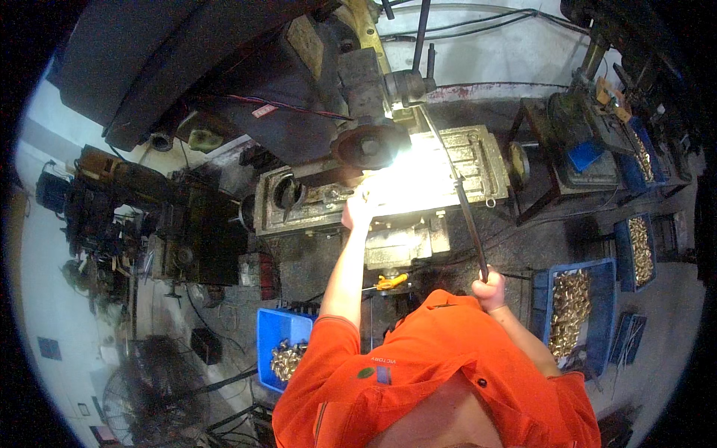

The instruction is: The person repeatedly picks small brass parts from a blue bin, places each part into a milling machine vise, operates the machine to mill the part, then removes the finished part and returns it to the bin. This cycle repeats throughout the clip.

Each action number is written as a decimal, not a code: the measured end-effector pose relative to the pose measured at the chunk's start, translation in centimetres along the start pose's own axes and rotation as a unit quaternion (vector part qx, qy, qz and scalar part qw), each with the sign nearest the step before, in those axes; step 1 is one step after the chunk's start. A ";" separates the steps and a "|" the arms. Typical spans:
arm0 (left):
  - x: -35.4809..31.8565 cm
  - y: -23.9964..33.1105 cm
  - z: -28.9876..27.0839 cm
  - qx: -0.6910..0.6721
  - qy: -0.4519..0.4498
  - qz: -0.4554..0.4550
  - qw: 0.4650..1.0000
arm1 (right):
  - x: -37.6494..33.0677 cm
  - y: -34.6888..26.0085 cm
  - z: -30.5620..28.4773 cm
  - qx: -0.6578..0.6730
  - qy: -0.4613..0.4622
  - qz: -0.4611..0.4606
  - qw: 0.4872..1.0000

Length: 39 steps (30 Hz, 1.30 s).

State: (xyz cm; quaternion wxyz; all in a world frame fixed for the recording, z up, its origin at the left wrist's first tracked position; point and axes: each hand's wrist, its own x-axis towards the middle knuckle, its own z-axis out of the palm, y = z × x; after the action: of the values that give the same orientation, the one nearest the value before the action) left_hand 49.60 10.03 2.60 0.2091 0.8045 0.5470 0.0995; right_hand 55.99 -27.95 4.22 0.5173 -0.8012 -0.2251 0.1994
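Note:
My right hand is wrapped round the lower end of a long dark lever, which slants up to the machine. My left hand reaches to the near edge of the metal machine table, just below the dark round machine head. Strong glare washes out its fingers, so what they touch or hold cannot be made out. Bright lamp light covers the middle of the table. An orange-handled tool lies below the table, between my forearms.
A blue bin of brass-coloured metal parts stands to my right, with a smaller blue bin beyond it. Another blue bin with metal parts is at my left. A floor fan stands at lower left, near dark machinery.

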 end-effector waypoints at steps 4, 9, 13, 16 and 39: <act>-0.1 0.1 -0.1 0.010 -0.001 0.000 1.000 | 0.0 0.0 0.1 0.016 0.001 -0.009 1.000; 0.3 -0.8 0.6 0.031 0.016 0.013 0.999 | 0.1 -0.4 0.2 0.022 0.002 0.003 1.000; 0.1 -0.3 0.3 0.020 0.012 0.010 1.000 | 0.2 -0.4 0.1 0.015 0.000 -0.013 1.000; -0.4 0.7 -0.6 0.000 -0.007 -0.016 1.000 | 0.4 0.3 0.1 -0.006 -0.005 -0.009 1.000; -0.6 0.1 -0.6 -0.006 0.026 -0.008 1.000 | 0.5 0.5 0.4 -0.008 0.002 -0.022 1.000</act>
State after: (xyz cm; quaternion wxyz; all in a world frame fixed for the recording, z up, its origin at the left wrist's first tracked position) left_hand 49.22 9.54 3.19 0.2004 0.7958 0.5582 0.1223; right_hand 56.30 -27.56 3.54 0.5153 -0.8009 -0.2429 0.1844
